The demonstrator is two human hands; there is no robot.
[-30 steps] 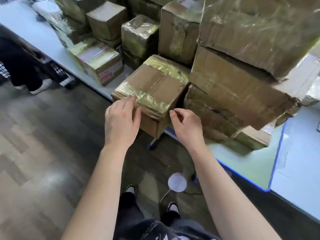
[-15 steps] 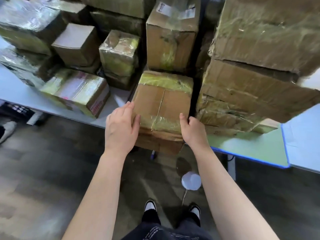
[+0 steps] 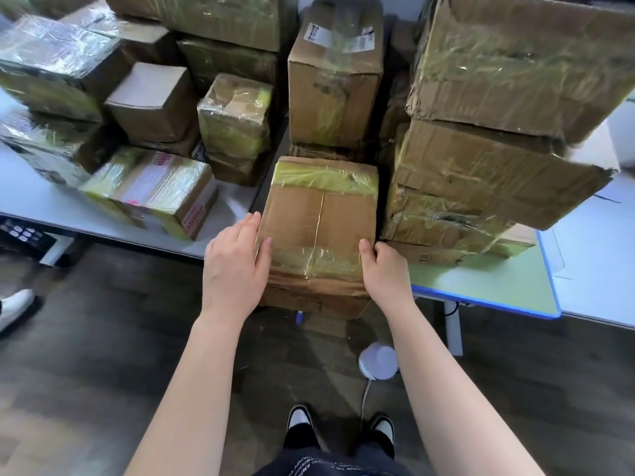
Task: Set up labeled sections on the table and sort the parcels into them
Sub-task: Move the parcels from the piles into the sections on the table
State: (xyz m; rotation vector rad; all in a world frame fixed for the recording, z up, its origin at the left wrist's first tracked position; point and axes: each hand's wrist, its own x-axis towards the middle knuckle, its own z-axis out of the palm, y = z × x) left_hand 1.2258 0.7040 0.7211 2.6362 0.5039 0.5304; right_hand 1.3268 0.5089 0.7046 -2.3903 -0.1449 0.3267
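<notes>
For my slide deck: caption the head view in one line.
Both hands, left and right, clasp the sides of a taped cardboard parcel overhanging the table edge among stacked boxes.

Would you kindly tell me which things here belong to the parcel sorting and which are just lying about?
Job: gripped parcel, left hand, right hand, stacked parcels, table.
Lying about: white disc on floor, black crate under table.

1. Your parcel (image 3: 321, 218) is a brown carton, yellowish tape banding both ends, centre seam closed.
2. It lies flat, front end overhanging the surface (image 3: 41, 204) edge, wedged between other taped parcels (image 3: 481, 173).
</notes>
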